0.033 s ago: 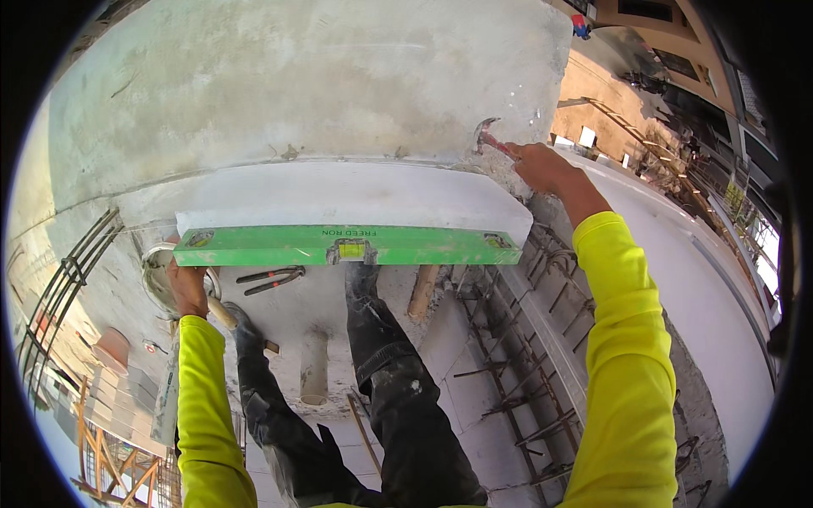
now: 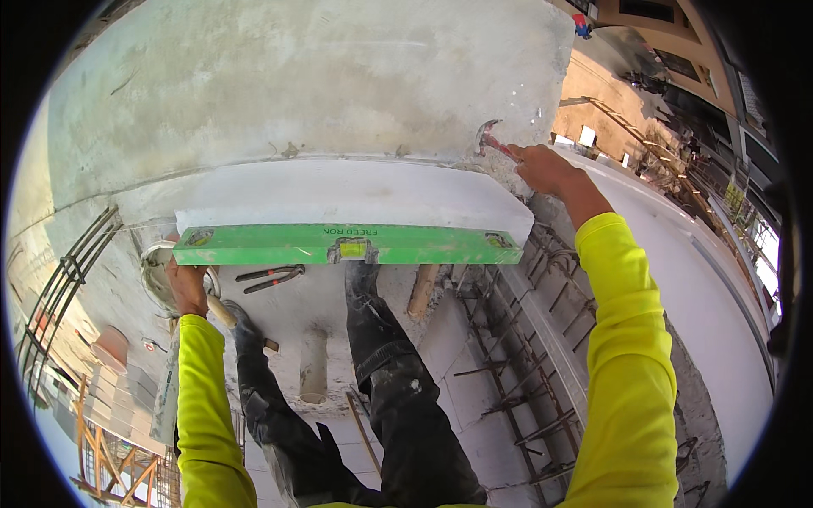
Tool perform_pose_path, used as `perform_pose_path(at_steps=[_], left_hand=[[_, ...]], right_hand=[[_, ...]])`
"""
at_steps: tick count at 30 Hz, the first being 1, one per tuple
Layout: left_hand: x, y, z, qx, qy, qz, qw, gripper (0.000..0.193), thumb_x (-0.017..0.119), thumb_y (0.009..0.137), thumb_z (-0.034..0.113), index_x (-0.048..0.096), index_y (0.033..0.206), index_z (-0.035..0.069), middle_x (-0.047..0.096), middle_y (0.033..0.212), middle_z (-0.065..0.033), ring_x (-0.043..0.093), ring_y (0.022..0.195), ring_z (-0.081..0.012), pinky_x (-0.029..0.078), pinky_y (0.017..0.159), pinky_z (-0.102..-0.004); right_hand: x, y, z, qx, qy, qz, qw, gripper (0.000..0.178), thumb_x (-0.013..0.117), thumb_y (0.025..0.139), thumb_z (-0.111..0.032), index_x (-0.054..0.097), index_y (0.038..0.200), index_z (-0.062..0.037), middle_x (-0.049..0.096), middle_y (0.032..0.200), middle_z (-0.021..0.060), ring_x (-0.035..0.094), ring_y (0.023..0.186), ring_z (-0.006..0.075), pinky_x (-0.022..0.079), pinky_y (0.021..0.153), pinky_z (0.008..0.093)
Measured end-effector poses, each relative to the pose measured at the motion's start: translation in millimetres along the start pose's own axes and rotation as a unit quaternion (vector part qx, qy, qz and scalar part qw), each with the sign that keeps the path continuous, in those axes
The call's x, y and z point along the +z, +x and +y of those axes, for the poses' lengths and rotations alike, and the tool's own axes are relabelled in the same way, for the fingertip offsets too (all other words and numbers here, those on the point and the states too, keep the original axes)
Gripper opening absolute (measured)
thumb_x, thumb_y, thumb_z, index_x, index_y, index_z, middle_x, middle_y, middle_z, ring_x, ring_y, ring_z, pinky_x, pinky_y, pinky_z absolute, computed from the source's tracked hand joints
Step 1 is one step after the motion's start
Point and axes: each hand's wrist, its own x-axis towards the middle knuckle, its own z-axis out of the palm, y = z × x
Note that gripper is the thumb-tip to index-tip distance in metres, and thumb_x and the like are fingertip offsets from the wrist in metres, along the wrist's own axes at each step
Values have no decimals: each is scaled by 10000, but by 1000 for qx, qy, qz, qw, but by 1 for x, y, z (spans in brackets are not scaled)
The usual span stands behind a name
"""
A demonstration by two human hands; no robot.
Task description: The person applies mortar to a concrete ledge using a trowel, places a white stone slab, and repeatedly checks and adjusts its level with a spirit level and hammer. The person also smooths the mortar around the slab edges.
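My left hand (image 2: 188,286) is closed round the left end of a long green spirit level (image 2: 440,245); part of its fingers is hidden by the level. The level lies along the near edge of a long white block (image 2: 339,193), its centre vial facing up at me. In my right hand (image 2: 549,171), closed on the handle, is a claw hammer (image 2: 493,142) with a worn red grip. Its head is held past the block's far right corner, over the grey concrete surface (image 2: 296,76).
Pincers (image 2: 271,278) lie on the floor near my boots, beside a bucket (image 2: 159,275) of grey mix. Rebar cages stand at the left (image 2: 72,275) and lower right (image 2: 517,381). A short round post (image 2: 313,368) rises between my legs. A white wall (image 2: 694,279) runs along the right.
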Motion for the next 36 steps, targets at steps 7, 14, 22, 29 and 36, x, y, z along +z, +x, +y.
perform_pose_path(at_steps=[7, 14, 22, 29, 36], left_hand=[[11, -10, 17, -15, 6, -21, 1000, 335, 495, 1048, 226, 665, 1249, 20, 708, 1155, -97, 698, 1012, -201, 619, 773, -330], [10, -9, 14, -17, 17, -11, 1000, 369, 474, 1059, 241, 594, 1329, 20, 696, 1185, -118, 698, 1030, -228, 633, 782, -354], [6, -6, 13, -9, 20, -51, 998, 365, 460, 1052, 179, 560, 1369, 27, 679, 1205, -137, 691, 1048, -262, 648, 792, -378], [-1, -1, 17, 1, 76, -57, 995, 337, 590, 1009, 246, 690, 1280, 72, 691, 1150, -48, 636, 1021, -162, 588, 749, -296], [-9, 14, 34, -6, 201, -90, 976, 416, 614, 985, 347, 683, 1346, 153, 729, 1090, -56, 618, 919, -148, 514, 763, -301]], right_hand=[[2, -3, -7, 62, 82, 45, 994, 536, 538, 909, -111, 536, 1445, -92, 668, 1223, 261, 639, 1165, 404, 500, 1011, 472], [6, -5, -11, 61, 59, 48, 995, 547, 554, 928, -137, 523, 1474, -112, 666, 1230, 264, 638, 1174, 400, 497, 1029, 459], [-8, 5, -24, 22, -33, 61, 997, 360, 546, 946, -116, 628, 1277, -1, 663, 1227, 267, 643, 1155, 404, 507, 1002, 480], [-53, -33, -111, 12, 92, 389, 916, 444, 579, 999, -247, 584, 1359, 13, 705, 1111, 242, 697, 1012, 368, 536, 927, 475], [29, -201, -276, -73, 509, 534, 671, 401, 645, 967, -72, 535, 1339, 31, 641, 907, 64, 573, 717, 67, 490, 619, 240]])
